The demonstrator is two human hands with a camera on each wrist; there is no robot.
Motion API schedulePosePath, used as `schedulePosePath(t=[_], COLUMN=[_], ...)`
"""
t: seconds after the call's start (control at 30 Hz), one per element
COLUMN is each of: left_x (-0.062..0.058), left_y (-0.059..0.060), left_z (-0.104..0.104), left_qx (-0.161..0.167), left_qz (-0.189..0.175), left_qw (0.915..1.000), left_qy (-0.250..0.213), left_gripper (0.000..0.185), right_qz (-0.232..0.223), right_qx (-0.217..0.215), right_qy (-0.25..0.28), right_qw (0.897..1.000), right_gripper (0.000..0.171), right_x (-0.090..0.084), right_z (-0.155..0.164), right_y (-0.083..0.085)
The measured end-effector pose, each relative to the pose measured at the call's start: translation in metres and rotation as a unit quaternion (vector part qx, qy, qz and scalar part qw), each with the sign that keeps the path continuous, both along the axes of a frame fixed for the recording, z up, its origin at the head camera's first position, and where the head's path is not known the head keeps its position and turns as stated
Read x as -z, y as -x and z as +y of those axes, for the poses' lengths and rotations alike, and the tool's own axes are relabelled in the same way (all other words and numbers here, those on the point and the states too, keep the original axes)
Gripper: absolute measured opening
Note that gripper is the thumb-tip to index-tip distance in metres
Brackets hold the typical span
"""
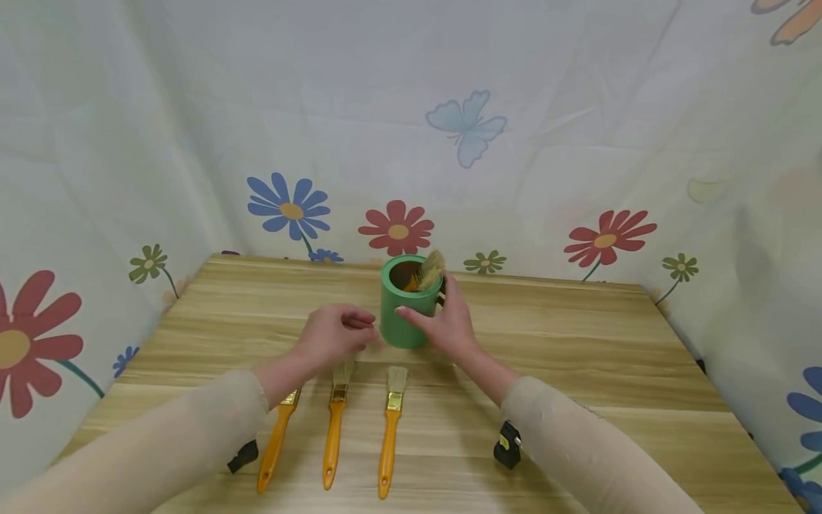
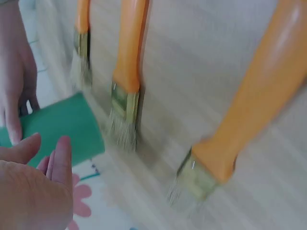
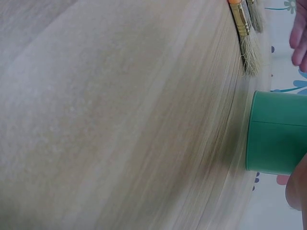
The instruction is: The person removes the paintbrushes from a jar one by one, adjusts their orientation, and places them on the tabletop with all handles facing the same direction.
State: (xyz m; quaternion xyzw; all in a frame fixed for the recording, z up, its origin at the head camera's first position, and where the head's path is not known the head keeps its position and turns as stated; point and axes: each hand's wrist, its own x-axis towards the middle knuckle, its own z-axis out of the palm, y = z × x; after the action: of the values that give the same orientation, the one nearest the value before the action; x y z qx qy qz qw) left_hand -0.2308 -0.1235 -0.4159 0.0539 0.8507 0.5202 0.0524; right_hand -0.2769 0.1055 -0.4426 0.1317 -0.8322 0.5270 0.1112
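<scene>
While the green cup [image 1: 407,303] stands upright near the middle of the wooden table [image 1: 578,371], its open mouth facing up, a paintbrush [image 1: 429,271] stands inside it with its pale bristles uppermost, leaning toward the right rim; its orange handle runs down into the cup. Nothing else can be made out in the cup.

The right hand [image 1: 449,321] holds the cup from its right side, thumb laid across the front wall and fingers curled round the far side near the rim. The left hand [image 1: 334,334] sits just left of the cup's base, fingers loosely curled with the tips drawn toward the thumb; it holds nothing that the views show, and whether it touches the cup cannot be told.

Three more brushes lie flat on the table in front of the cup, side by side and roughly parallel, long axes running from the person toward the cup, bristles at the far end and orange handles toward the near edge: the left brush [image 1: 276,442], partly under the left wrist, the middle brush [image 1: 335,428] and the right brush [image 1: 389,428]. The bristles of the middle and right ones end just short of the cup.
</scene>
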Motion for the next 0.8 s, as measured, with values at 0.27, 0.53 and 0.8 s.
schedulePosePath(t=[0.27,0.53,0.8], left_x=[-0.016,-0.02,-0.018], left_y=[0.016,0.031,0.041], left_z=[-0.016,-0.032,-0.043], left_qx=[0.005,0.026,0.058], left_qz=[0.052,0.092,0.099], left_qw=[0.998,0.9941,0.9925], left_qy=[0.035,0.052,0.041], left_gripper=[0.045,0.065,0.081], right_qz=[-0.006,-0.006,-0.005], right_qx=[0.002,-0.003,-0.019], right_qy=[-0.003,-0.001,-0.008], right_qw=[1.0,1.0,1.0], right_gripper=[0.095,0.095,0.097], right_x=[0.0,0.0,-0.005], right_z=[0.0,0.0,0.001], right_y=[0.001,0.0,-0.003])
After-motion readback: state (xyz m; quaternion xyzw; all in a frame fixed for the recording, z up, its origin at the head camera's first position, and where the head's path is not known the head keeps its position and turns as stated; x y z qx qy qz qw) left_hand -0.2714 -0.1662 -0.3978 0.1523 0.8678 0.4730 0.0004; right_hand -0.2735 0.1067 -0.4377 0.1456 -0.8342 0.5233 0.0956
